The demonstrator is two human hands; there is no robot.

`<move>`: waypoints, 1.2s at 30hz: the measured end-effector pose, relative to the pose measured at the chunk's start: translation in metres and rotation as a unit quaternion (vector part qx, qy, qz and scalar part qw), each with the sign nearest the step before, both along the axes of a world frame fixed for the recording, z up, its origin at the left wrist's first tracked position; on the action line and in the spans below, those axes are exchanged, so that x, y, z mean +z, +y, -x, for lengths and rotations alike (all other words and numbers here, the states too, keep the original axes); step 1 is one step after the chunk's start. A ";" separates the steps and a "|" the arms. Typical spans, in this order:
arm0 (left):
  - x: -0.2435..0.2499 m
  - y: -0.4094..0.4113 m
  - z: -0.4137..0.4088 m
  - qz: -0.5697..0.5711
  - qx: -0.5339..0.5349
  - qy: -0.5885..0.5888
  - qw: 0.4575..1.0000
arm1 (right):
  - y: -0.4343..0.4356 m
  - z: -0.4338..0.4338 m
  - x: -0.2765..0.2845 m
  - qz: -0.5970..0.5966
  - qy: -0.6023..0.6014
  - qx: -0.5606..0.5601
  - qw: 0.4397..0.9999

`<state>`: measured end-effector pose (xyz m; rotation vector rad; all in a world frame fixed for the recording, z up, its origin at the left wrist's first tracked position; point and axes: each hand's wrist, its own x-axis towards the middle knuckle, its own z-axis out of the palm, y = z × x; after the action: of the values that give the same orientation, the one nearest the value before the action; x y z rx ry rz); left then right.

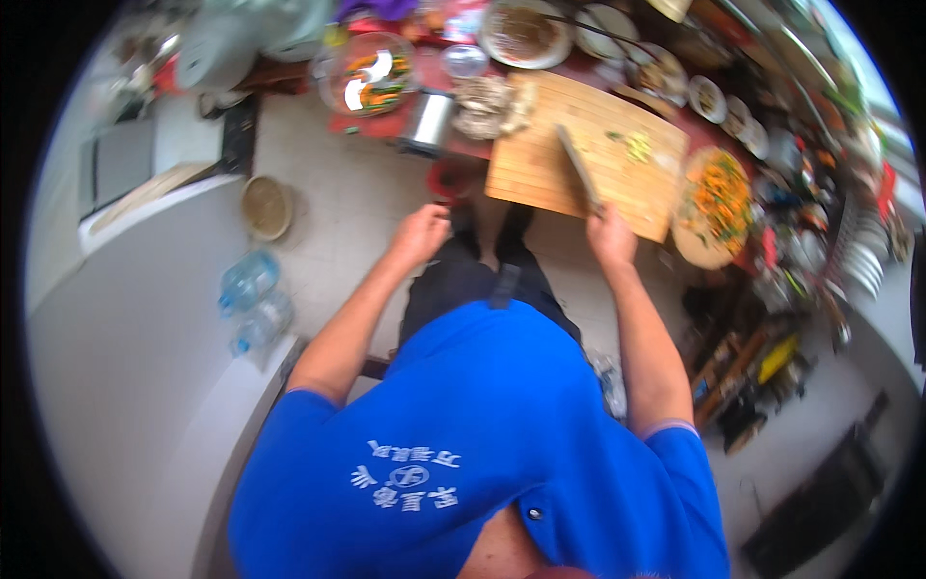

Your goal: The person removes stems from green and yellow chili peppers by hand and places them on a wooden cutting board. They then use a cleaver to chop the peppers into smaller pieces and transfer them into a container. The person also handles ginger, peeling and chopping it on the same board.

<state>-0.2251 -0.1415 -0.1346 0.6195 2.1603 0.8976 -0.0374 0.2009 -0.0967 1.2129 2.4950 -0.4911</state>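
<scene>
My right hand (611, 237) grips the handle of a kitchen knife (577, 165), its broad blade held over the wooden cutting board (550, 170). On the board lies a small heap of chopped pale yellow pieces (639, 146), with a bit of green beside it. My left hand (421, 237) hangs off the table's near side, fingers curled. Blur hides whether anything is between them. Just beyond it shows a red container (448, 181), low down. Knobbly pale ginger-like pieces (519, 107) rest at the board's left edge, beside a crumpled greyish bundle (481, 105).
A round tray of chopped orange and green vegetables (720, 203) adjoins the board's right side. A metal canister (430, 119) and a clear bowl of cut vegetables (372, 76) stand left. Farther back is a large bowl of brown contents (522, 32). Plastic bottles (249, 282) stand by the left wall.
</scene>
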 end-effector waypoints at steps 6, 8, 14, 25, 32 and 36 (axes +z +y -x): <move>0.028 0.043 -0.009 0.051 0.005 -0.056 0.997 | 0.010 -0.002 0.022 0.026 0.138 -0.081 0.987; 0.023 0.060 -0.024 0.006 -0.013 -0.038 0.999 | 0.020 -0.025 0.010 0.055 0.185 -0.114 0.975; 0.042 0.111 -0.059 0.055 0.005 -0.031 0.998 | 0.057 -0.086 0.022 0.150 0.235 -0.127 0.952; 0.042 0.182 -0.161 0.030 0.071 -0.049 0.996 | 0.142 -0.134 0.008 0.386 0.271 -0.337 0.815; 0.052 0.206 -0.154 0.095 0.018 -0.102 0.990 | 0.165 -0.096 0.001 0.435 0.272 -0.444 0.735; 0.057 0.219 -0.130 0.091 -0.004 -0.098 0.991 | 0.172 -0.081 -0.009 0.481 0.286 -0.520 0.645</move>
<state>-0.0955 0.0774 -0.0774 0.4312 2.0327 0.7164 0.0438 0.3730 -0.1057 1.9292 0.9821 -2.3616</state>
